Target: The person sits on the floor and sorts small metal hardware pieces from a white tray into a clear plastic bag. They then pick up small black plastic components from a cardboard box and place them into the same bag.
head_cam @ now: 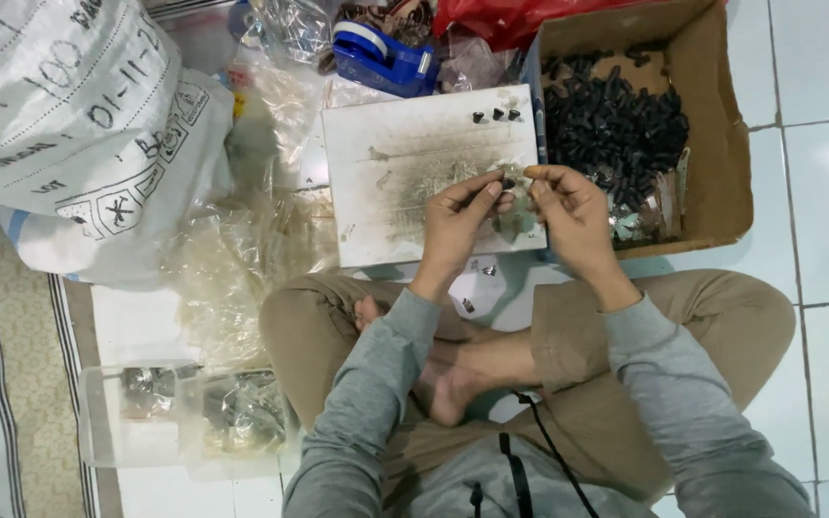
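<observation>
Head view: person sits cross-legged on glossy white tile, both hands raised over a scuffed, grey-smudged white board [405,163]. The left hand [458,223] and right hand [568,206] meet fingertip to fingertip, pinched together on a small black piece [509,182] held between thumbs and forefingers, with a crinkled clear plastic bag [510,223] hanging just below. A cardboard box [722,115] of matching black pieces sits just right; three more lie at the board's top edge.
</observation>
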